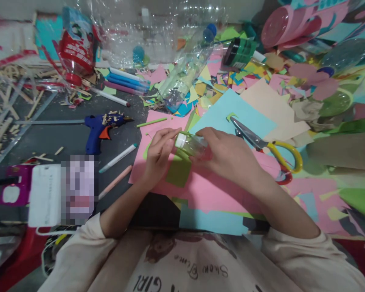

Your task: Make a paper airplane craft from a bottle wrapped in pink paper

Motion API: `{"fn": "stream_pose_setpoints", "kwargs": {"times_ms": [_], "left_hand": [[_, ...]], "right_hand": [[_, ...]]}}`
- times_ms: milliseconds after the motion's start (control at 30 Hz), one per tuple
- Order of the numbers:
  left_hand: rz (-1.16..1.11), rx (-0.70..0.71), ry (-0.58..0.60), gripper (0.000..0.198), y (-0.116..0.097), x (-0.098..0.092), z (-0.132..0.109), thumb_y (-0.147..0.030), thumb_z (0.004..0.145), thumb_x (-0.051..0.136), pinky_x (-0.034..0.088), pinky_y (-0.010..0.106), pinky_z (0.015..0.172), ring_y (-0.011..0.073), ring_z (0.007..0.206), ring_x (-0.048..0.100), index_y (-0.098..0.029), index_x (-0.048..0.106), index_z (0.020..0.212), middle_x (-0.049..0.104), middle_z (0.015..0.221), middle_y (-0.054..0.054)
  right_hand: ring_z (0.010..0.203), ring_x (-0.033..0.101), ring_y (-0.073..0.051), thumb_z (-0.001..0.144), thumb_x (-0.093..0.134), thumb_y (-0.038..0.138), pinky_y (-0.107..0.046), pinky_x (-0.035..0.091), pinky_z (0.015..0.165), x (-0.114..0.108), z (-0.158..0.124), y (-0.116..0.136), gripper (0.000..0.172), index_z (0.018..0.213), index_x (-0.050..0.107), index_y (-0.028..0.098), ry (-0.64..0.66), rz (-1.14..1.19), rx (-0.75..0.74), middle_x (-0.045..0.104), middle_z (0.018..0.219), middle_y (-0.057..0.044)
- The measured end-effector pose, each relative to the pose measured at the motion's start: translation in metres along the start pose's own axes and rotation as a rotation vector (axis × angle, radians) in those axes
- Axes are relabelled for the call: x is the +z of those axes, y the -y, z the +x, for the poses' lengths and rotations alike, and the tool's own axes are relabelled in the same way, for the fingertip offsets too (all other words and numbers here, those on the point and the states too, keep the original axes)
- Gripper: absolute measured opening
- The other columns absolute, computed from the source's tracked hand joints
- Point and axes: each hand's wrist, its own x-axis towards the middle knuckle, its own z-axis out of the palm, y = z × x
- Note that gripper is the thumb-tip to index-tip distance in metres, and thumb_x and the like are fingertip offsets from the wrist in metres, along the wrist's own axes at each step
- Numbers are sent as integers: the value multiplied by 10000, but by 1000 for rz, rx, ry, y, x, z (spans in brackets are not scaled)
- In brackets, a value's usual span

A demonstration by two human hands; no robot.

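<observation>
A small clear bottle point(195, 146) with a white cap point(180, 140) lies tilted between my hands, above a sheet of pink paper point(219, 190). My right hand point(220, 152) is closed round the bottle's body. At the cap end, the fingertips of my left hand point(162, 148) pinch one end of a thin green paper strip point(187, 133), which runs along the top of the bottle to my right fingers. Beneath the bottle sits a piece of green paper point(179, 172). Another narrow green strip point(152, 122) rests just beyond my left hand.
Yellow-handled scissors point(261, 142) lie on light blue paper point(231, 107) to the right. On the left are a blue glue gun point(97, 127), loose markers point(118, 157) and a white power bank point(44, 194). Paper scraps, wooden sticks and plastic bottles crowd the back.
</observation>
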Motion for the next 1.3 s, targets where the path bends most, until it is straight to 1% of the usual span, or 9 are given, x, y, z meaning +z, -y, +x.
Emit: {"fn": "stream_pose_setpoints", "kwargs": {"times_ms": [67, 100, 267, 433, 633, 833, 933, 1167, 1300], "left_hand": [[7, -47, -30, 387, 1, -1, 3, -518, 955, 484, 537, 337, 871, 191, 977, 638, -271, 732, 1117, 662, 1016, 57], [0, -64, -30, 353, 1, -2, 4, -497, 942, 521, 536, 321, 833, 181, 935, 636, -266, 740, 1094, 658, 972, 50], [-104, -153, -39, 246, -3, 0, 6, -381, 890, 593, 526, 297, 802, 167, 905, 645, -222, 712, 1035, 698, 1004, 40], [-156, -249, -32, 161, -7, 2, 8, -335, 829, 607, 515, 270, 699, 161, 812, 650, -209, 688, 887, 712, 893, 26], [-198, -321, -16, 156, -9, 3, 10, -307, 776, 622, 541, 274, 730, 171, 847, 679, -205, 702, 862, 742, 924, 26], [-261, -351, -10, 194, -7, 4, 10, -320, 732, 670, 556, 295, 759, 180, 865, 693, -191, 710, 871, 747, 935, 40], [-305, -382, -18, 207, -5, 4, 9, -317, 709, 690, 554, 295, 740, 181, 850, 689, -187, 698, 870, 741, 928, 44], [-415, -447, 19, 242, -8, 3, 9, -323, 692, 712, 497, 254, 629, 132, 715, 601, -202, 638, 888, 645, 820, 8], [-457, -409, 12, 294, -8, 2, 9, -315, 663, 739, 499, 254, 680, 135, 768, 588, -213, 618, 910, 619, 846, 5]], "right_hand": [[743, 644, -252, 836, 609, 308, -300, 274, 578, 0, 0, 0, 261, 1031, 586, 136, 2, -13, -25, 724, 948, -140], [744, 643, -253, 843, 608, 310, -301, 275, 580, 0, 0, 0, 252, 1024, 586, 136, 0, -22, -40, 722, 931, -138], [750, 634, -254, 880, 589, 329, -309, 293, 597, -1, 0, -3, 220, 999, 587, 145, -26, -76, -125, 717, 899, -123], [764, 629, -247, 879, 615, 331, -316, 300, 611, -2, 0, -6, 204, 973, 592, 151, -23, -109, -189, 713, 924, -117], [738, 616, -243, 902, 573, 304, -320, 279, 610, -2, 0, -8, 162, 964, 591, 156, -30, -131, -198, 703, 890, -104], [752, 621, -256, 907, 577, 333, -322, 290, 622, -1, 2, -9, 184, 945, 600, 155, -25, -160, -201, 707, 895, -109], [756, 617, -255, 907, 581, 336, -325, 296, 631, 0, 2, -9, 185, 939, 604, 155, -36, -167, -222, 708, 894, -110], [756, 600, -249, 902, 562, 239, -334, 306, 643, 2, 3, -10, 99, 921, 620, 161, -76, -181, -271, 709, 872, -101], [757, 580, -236, 913, 523, 175, -337, 306, 650, 2, 2, -7, 103, 902, 625, 174, -96, -199, -285, 703, 868, -85]]}}
